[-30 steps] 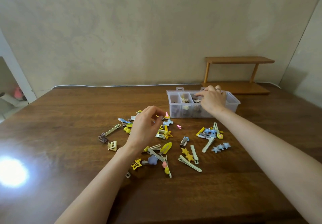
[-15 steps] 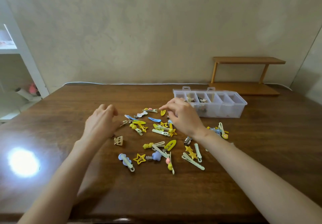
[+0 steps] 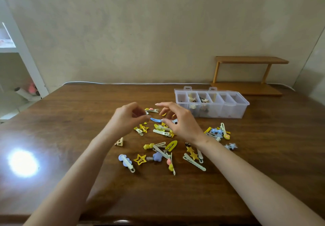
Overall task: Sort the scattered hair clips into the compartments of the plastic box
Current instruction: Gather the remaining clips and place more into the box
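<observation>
Head view looks down on a dark brown wooden surface (image 3: 70,124) strewn with small yellow, blue and cream hair clips (image 3: 171,145). Most lie in a loose pile between the person's forearms, with a smaller cluster to the right. A clear plastic box with six compartments (image 3: 235,113) stands just beyond the pile on the right, and a few clips already sit in its second and third compartments from the left. Both hands hover over the far edge of the pile. The right grip (image 3: 181,122) is released, forefinger stretched out and thumb tip just beside a flat blue snap clip (image 3: 155,120) lying on the surface. The left grip (image 3: 126,118) has its fingers curled inward near a cream clip with pink and yellow beads (image 3: 152,110), and I cannot tell whether they hold anything. The step in hand looks like choosing the next clip, with most of the sorting yet to do. Next comes a fine fingertip pinch under the thin blue clip, then a short carry to the compartment holding its kind.
</observation>
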Demonstrator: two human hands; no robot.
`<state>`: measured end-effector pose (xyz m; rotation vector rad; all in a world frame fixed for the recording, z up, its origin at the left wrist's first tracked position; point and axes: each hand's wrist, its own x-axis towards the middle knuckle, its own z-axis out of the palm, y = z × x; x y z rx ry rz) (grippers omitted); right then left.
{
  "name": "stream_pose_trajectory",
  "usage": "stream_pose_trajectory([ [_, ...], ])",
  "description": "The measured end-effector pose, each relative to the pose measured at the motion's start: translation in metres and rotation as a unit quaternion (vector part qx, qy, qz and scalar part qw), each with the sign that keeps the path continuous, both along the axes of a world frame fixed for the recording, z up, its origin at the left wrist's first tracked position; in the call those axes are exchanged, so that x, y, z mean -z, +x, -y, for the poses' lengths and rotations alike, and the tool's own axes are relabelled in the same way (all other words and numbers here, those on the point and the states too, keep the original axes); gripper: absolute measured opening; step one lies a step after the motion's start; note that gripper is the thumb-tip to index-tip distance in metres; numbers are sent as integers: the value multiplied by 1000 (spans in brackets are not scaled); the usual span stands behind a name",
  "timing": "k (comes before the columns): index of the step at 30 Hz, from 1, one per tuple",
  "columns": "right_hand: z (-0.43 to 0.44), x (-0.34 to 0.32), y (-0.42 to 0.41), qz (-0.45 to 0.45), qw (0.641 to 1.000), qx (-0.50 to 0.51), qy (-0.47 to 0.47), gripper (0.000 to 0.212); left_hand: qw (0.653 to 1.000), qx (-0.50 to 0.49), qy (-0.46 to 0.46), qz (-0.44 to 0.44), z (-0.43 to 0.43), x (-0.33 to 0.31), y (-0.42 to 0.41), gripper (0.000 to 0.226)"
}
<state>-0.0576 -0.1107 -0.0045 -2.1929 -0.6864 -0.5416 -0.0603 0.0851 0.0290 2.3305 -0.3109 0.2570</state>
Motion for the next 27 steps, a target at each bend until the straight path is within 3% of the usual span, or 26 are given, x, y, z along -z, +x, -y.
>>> stream_pose_trajectory([
  [3,0,4,-3,-21,1000,-4,-7,47,999,35,10,-15,30,1,4,25],
  [9,6,5,-2,0,997,31,70,20,995,61,-69,-24,60,6,14,29],
  [15,16,2,2,-65,980,60,179,18,971,99,-211,-47,65,19,13,18],
  [20,22,2,7,-150,954,5,261,26,963,92,-248,-44,61,27,14,8],
  [24,22,1,6,-146,954,7,263,32,961,81,-261,-51,60,28,15,10],
  [27,27,-3,13,-108,956,83,261,22,961,59,-265,-56,59,28,16,11],
])
